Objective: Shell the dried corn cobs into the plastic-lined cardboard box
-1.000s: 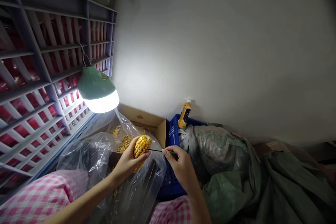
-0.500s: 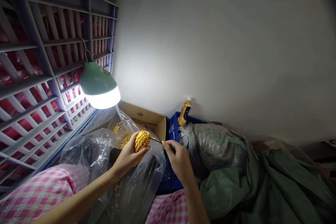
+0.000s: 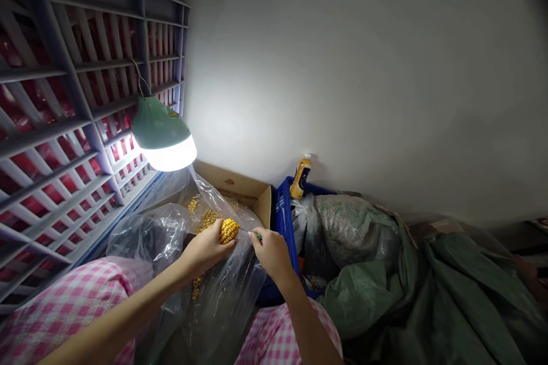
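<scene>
my left hand (image 3: 205, 248) is wrapped around a corn cob (image 3: 228, 230), held just above the near edge of the cardboard box (image 3: 240, 187). the cob shows bright yellow kernels in tight rows on its lit face, and its lower part is hidden behind my fingers. my right hand (image 3: 269, 250) is pinched closed on a thin metal pick (image 3: 250, 232) with a green handle, its tip at the cob's right side (the two hands sit close together, not touching). loose kernels (image 3: 208, 219) lie inside the box on a clear plastic bag (image 3: 231, 291) that lines it and spills toward my lap. a green-topped lamp (image 3: 161, 136) glows above the box's left side. a blue crate (image 3: 283, 211) stands against the box's right wall, and a yellow bottle (image 3: 300, 175) stands beyond that crate. green sacks (image 3: 363, 251) are heaped farther right of the box.
</scene>
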Tool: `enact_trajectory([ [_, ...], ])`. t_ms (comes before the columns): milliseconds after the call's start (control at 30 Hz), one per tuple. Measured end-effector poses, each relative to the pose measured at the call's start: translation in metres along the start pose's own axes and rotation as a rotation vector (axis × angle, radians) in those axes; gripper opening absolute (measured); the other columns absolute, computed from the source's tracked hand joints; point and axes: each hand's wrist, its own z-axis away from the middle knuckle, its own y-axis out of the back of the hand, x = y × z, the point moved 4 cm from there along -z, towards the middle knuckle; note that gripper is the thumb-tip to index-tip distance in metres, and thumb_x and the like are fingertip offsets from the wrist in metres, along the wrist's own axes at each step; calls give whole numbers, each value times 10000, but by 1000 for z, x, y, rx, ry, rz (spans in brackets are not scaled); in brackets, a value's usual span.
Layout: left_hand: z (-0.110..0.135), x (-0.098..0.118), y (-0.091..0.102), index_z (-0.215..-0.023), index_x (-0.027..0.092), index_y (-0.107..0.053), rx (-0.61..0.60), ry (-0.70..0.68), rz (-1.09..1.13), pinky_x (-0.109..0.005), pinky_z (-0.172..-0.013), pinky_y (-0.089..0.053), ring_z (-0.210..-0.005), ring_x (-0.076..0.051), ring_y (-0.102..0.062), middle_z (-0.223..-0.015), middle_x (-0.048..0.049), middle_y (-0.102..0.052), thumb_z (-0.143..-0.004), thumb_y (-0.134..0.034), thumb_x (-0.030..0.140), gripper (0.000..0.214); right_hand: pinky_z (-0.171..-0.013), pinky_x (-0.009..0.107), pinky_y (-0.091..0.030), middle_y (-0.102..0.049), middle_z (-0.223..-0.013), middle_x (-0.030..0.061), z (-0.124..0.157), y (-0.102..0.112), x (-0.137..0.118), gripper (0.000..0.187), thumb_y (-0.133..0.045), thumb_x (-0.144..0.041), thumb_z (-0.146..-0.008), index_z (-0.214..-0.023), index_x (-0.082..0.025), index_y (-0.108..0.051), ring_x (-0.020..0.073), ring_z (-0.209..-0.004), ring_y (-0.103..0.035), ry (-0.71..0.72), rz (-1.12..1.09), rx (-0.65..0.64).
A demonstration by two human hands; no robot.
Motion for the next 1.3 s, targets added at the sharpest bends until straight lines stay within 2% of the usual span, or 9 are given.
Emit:
enact_trajectory([
  [233, 0, -12, 1, -944, 179, -457, -29, 79, -264, -317, -647, -398, -870, -298, -606, -993, -158, -628, -734, -436, 464, 354, -617, 247, -365, -686, -842, 106, -11, -37, -12, 258, -423, -285, -854, -828, -180, -657, 201, -777, -638, -27, 19, -60],
  [433, -5, -24, 19, -1012, 188, -453, -42, 85, -205, -311, -670, -403, -880, -291, -601, -1004, -156, -627, -711, -440, 555, 476, -618, 258, -371, -685, -813, 131, -19, -24, -17, 288, -436, -321, -838, -789, -175, -680, 218, -785, -633, -53, -164, -16],
  [567, -8, -29, 36, -1036, 189, -464, -21, 88, -184, -317, -678, -413, -877, -294, -600, -1006, -151, -629, -686, -459, 588, 531, -610, 236, -374, -686, -753, 80, -21, -17, -9, 279, -444, -342, -824, -750, -191, -666, 182, -761, -623, -77, -373, -2],
  [667, -10, -29, 47, -1066, 189, -479, 46, 106, -134, -322, -664, -419, -861, -298, -601, -999, -146, -631, -659, -478, 625, 597, -568, 206, -389, -647, -609, 20, -15, -28, 2, 233, -410, -293, -835, -831, -181, -615, 130, -623, -605, -123, -551, -41],
  [767, -9, -26, 54, -1003, 165, -527, 45, 161, 139, -298, -595, -436, -787, -273, -611, -927, -128, -645, -593, -560, 631, 622, -504, 185, -405, -635, -629, -10, 0, -42, 10, 224, -338, -235, -850, -945, -177, -532, 97, -526, -578, -189, -708, -93],
  [900, 5, -10, 41, -931, 127, -580, -310, 243, 890, -284, -555, -480, -664, -213, -624, -761, -96, -660, -636, -603, 525, 496, -412, 183, -365, -598, -716, -16, 16, -46, 4, 310, -289, -323, -863, -1083, -199, -468, 73, -425, -492, -268, -964, -45],
  [1033, 25, 6, 25, -1018, 122, -595, -533, 278, 1252, -305, -608, -513, -677, -205, -639, -763, -92, -673, -752, -503, 472, 449, -471, 181, -368, -510, -607, -51, 16, -45, -25, 288, -361, -366, -830, -1027, -195, -483, 76, -476, -465, -212, -1130, 40],
  [1167, 29, 8, 17, -1049, 118, -588, -520, 303, 1363, -278, -599, -522, -631, -170, -636, -798, -81, -685, -789, -477, 420, 413, -480, 173, -371, -495, -621, -68, 10, -54, -46, 205, -403, -272, -800, -992, -225, -349, 80, -512, -482, -231, -1283, 70],
  [1300, 20, 7, 25, -1029, 108, -578, -367, 289, 1476, -249, -525, -517, -588, -152, -628, -792, -87, -678, -782, -498, 425, 410, -483, 185, -389, -559, -795, -24, 20, -84, -36, 317, -370, -405, -830, -1097, -260, -280, 82, -542, -507, -396, -1417, 163],
])
